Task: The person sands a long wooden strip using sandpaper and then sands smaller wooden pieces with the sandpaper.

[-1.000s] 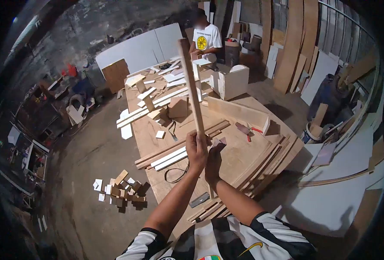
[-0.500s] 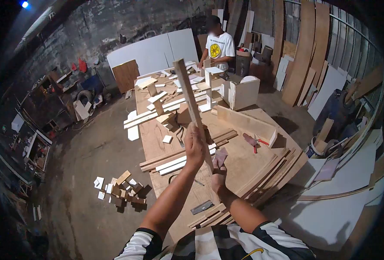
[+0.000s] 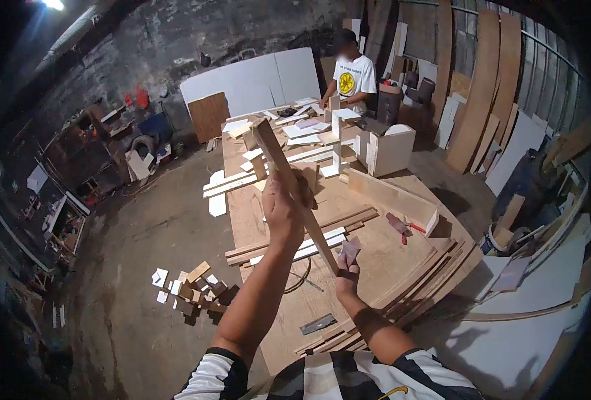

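Note:
My left hand (image 3: 284,210) is wrapped round a long narrow wooden strip (image 3: 316,230), which slants over the table with its far end raised to the left. My right hand (image 3: 347,279) is at the strip's near end, pinching a folded pinkish piece of sandpaper (image 3: 351,249). The sandpaper lies just right of the strip; whether it touches the wood I cannot tell. Under my arms are white strips (image 3: 309,249) and brown wooden strips (image 3: 349,219) on the plywood table (image 3: 375,257).
Red-handled pliers (image 3: 409,230) lie at the right beside an upright board (image 3: 389,195). Stacked strips (image 3: 435,270) line the near right edge, close to a dark flat tool (image 3: 318,324). Offcuts (image 3: 190,290) are heaped on the floor. Across the table stands a person (image 3: 355,77).
The strip's far end has swung left and tilts more, with my left hand moving left along with it. My right hand still holds the sandpaper near the strip's lower end. The view has shifted slightly.

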{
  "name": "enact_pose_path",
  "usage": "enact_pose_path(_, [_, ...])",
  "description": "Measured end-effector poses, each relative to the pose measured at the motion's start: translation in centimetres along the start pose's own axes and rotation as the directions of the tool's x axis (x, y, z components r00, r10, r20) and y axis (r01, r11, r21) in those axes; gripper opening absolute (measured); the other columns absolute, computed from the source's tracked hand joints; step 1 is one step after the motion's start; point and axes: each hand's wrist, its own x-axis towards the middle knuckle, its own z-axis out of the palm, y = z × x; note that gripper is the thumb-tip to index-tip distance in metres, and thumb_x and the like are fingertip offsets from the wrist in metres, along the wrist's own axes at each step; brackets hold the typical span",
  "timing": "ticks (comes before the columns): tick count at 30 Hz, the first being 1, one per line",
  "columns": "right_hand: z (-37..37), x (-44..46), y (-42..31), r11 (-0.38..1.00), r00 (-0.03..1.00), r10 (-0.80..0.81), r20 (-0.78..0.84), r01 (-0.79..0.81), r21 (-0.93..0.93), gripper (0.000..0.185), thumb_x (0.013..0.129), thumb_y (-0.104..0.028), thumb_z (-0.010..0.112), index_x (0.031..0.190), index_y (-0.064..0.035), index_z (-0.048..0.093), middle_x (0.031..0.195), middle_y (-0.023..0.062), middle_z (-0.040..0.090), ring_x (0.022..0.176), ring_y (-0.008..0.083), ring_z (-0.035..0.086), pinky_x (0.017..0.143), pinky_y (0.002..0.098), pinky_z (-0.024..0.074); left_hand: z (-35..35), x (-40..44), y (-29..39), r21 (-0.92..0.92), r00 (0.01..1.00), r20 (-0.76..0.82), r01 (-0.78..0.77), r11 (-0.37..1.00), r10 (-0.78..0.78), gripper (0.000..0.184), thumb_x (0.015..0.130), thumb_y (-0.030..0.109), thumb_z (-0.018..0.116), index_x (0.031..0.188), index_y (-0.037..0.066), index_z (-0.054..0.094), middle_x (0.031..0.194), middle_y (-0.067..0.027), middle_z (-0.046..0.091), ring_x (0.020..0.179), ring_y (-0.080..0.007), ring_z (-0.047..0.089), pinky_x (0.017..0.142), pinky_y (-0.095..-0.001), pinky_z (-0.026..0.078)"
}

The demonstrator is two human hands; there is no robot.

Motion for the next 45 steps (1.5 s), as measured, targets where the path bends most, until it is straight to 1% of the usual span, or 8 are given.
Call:
enact_pose_path(6, [-1.3, 0.5, 0.5, 0.99, 0.982, 0.123, 0.145, -0.112, -0.084, 0.028, 0.1, -0.025, 0.053, 0.106, 0.0006, 0.062, 0.097, 0.0033, 0.061, 0.09, 0.0128, 0.054, 0.084, 0.0291, 0.0433, 1.1, 2.3, 3.5, -0.031, 0.981, 0.062, -0.18, 0.983, 0.181, 0.032, 0.104, 0.033, 0.042, 0.112, 0.003, 0.051, 0.07, -0.0051, 0.055, 0.049, -0.0107, 0.049, 0.046, -0.0246, 0.043])
enact_pose_path(8, [-0.7, 0.0, -1.6, 0.99, 0.981, 0.12, 0.152, -0.106, -0.092, 0.027, 0.1, -0.024, 0.053, 0.105, 0.0001, 0.062, 0.096, 0.003, 0.06, 0.09, 0.0126, 0.054, 0.083, 0.0289, 0.0432, 2.1, 3.2, 5.1, 0.104, 0.894, -0.003, -0.445, 0.89, 0.447, 0.033, 0.102, 0.025, 0.05, 0.123, 0.0, 0.053, 0.072, -0.0062, 0.06, 0.053, -0.0111, 0.056, 0.048, -0.0248, 0.048])
enact_pose_path(12, [-0.4, -0.1, -2.5, 0.993, 0.984, 0.111, 0.138, -0.104, -0.056, 0.025, 0.099, -0.024, 0.054, 0.104, -0.0008, 0.062, 0.096, 0.0029, 0.06, 0.091, 0.0125, 0.053, 0.083, 0.0288, 0.0432, 1.5, 4.4, 6.2, 0.272, 0.882, -0.009, -0.451, 0.85, 0.471, 0.034, 0.099, 0.022, 0.056, 0.123, -0.003, 0.059, 0.076, -0.0083, 0.066, 0.057, -0.0123, 0.062, 0.052, -0.0254, 0.051])
enact_pose_path(15, [-0.2, -0.4, -3.7, 0.992, 0.983, 0.121, 0.136, -0.123, 0.009, 0.024, 0.099, -0.024, 0.055, 0.104, -0.0009, 0.062, 0.096, 0.0026, 0.061, 0.091, 0.0122, 0.053, 0.083, 0.0284, 0.0432, 1.1, 4.8, 6.7, 0.222, 0.905, -0.03, -0.408, 0.886, 0.424, 0.037, 0.099, 0.029, 0.055, 0.107, -0.005, 0.066, 0.082, -0.0132, 0.069, 0.061, -0.0172, 0.067, 0.056, -0.0322, 0.059])
enact_pose_path(24, [-2.5, 0.8, -1.8, 0.975, 0.959, 0.223, 0.175, -0.222, -0.027, 0.027, 0.099, -0.024, 0.055, 0.111, -0.0007, 0.062, 0.103, 0.0021, 0.062, 0.095, 0.0126, 0.054, 0.086, 0.029, 0.0434, 0.2, 6.0, 6.3, 0.036, 0.968, -0.166, -0.186, 0.982, 0.189, 0.048, 0.1, 0.041, 0.051, 0.076, 0.002, 0.063, 0.068, -0.0081, 0.064, 0.062, -0.0165, 0.065, 0.057, -0.0266, 0.055])
enact_pose_path(26, [-2.2, 0.7, -2.7, 0.987, 0.975, 0.157, 0.16, -0.151, -0.047, 0.027, 0.099, -0.024, 0.055, 0.111, -0.0009, 0.062, 0.102, 0.0019, 0.062, 0.094, 0.0124, 0.055, 0.086, 0.0285, 0.0433, 1.5, 5.1, 5.7, -0.032, 0.981, -0.031, -0.194, 0.98, 0.193, 0.045, 0.101, 0.043, 0.048, 0.101, 0.001, 0.062, 0.083, -0.0094, 0.065, 0.07, -0.0177, 0.066, 0.067, -0.0298, 0.057])
enact_pose_path(31, [-2.3, 0.5, -2.2, 0.989, 0.975, 0.139, 0.176, -0.147, 0.03, 0.027, 0.099, -0.025, 0.055, 0.109, -0.0015, 0.062, 0.099, 0.0013, 0.062, 0.092, 0.0121, 0.055, 0.086, 0.028, 0.0431, 2.7, 4.8, 5.5, 0.084, 0.961, 0.184, -0.224, 0.971, 0.206, 0.044, 0.103, 0.04, 0.045, 0.107, -0.001, 0.059, 0.082, -0.0073, 0.062, 0.067, -0.0146, 0.062, 0.059, -0.0284, 0.053])
enact_pose_path(45, [-3.0, -0.1, -2.6, 0.988, 0.983, 0.127, 0.135, -0.114, -0.101, 0.027, 0.098, -0.023, 0.055, 0.106, 0.0014, 0.062, 0.094, 0.004, 0.062, 0.091, 0.0132, 0.056, 0.083, 0.0293, 0.0444, 2.8, -1.0, 1.0, 0.022, 0.994, 0.079, -0.078, 0.997, 0.076, 0.054, 0.102, 0.049, 0.039, 0.1, -0.002, 0.057, 0.063, -0.005, 0.054, 0.051, -0.0125, 0.053, 0.046, -0.0264, 0.045])
